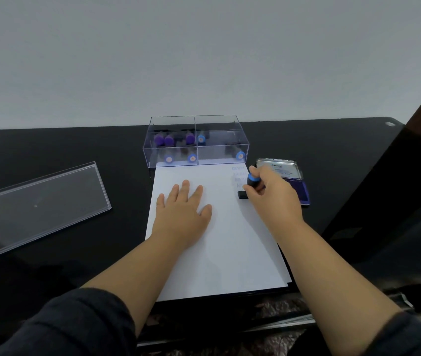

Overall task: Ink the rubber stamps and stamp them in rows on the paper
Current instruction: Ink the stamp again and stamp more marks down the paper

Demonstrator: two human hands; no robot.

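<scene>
Left hand flat on paper, fingers straight, mid-frame. Right hand gripping stamp, base down at paper's right edge, below faint blue prints. Ink pad open, just right of the hand. Box of stamps above paper; lid at left.

Sitting out: seven round-topped rubber stamps, six in one clear plastic box, one white paper sheet, one purple ink pad, one clear flat lid.
</scene>
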